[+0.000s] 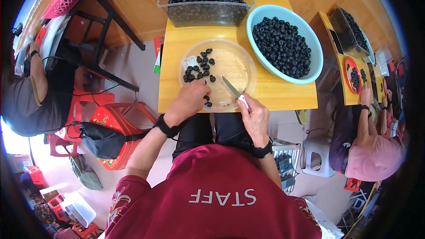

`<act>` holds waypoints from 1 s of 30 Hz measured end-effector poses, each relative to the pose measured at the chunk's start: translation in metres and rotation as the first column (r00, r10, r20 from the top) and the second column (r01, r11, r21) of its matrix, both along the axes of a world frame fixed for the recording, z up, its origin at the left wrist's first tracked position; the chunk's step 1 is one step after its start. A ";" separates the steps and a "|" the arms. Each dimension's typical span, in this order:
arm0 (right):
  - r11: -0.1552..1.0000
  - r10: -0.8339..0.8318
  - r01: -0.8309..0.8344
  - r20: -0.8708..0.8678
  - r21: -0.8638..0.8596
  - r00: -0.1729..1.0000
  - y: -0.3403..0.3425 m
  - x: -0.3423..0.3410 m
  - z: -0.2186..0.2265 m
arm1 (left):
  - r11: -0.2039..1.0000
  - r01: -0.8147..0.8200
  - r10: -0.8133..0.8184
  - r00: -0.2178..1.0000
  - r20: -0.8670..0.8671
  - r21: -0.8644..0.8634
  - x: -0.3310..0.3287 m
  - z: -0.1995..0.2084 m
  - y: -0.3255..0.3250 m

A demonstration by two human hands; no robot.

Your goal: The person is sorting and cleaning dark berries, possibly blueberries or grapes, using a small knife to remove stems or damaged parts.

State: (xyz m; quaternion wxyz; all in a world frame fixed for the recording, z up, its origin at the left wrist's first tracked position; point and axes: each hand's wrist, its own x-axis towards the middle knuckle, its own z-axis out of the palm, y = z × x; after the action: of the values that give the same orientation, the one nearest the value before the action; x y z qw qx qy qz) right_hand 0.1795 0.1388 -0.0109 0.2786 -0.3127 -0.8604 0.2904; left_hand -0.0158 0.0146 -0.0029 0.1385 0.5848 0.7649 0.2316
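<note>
My left hand (191,98) is over the near left part of a round clear plastic dish (245,59), its fingers curled together beside small black bead-like pieces (204,66) with ring-shaped ends. A couple of these pieces show right below the fingertips; whatever is between the fingers is hidden. In my right hand (255,117) is a small knife (232,88) with a white handle, its blade pointing up and left over the dish. Fine crumbs and a white label (191,62) show in the dish.
Behind the dish on the yellow table (283,99) stands a clear bin (206,14) heaped with black pieces. A light-blue bowl (315,68) of them is at the right. A red stool (116,126) with a black bag stands left. Other people work at both sides.
</note>
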 end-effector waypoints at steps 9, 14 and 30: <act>1.000 -0.012 0.012 0.033 -0.018 0.999 -0.001 0.000 0.001 | 0.994 0.084 -0.092 0.989 0.118 0.070 -0.003 -0.006 0.009; 1.000 0.000 0.001 0.027 -0.029 1.000 -0.001 0.000 0.002 | 0.998 0.001 -0.015 0.966 0.258 0.056 -0.002 -0.009 0.009; 0.984 0.177 -0.180 -0.164 0.000 0.970 -0.017 -0.009 0.044 | 0.929 -0.354 -0.199 -0.236 0.951 0.107 0.014 0.007 -0.002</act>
State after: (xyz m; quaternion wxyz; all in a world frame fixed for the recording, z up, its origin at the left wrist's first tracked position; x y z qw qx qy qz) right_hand 0.1700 0.1218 0.0333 0.3186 -0.2113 -0.8570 0.3456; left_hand -0.0018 0.0127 0.0040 0.5631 0.1395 0.3421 0.7392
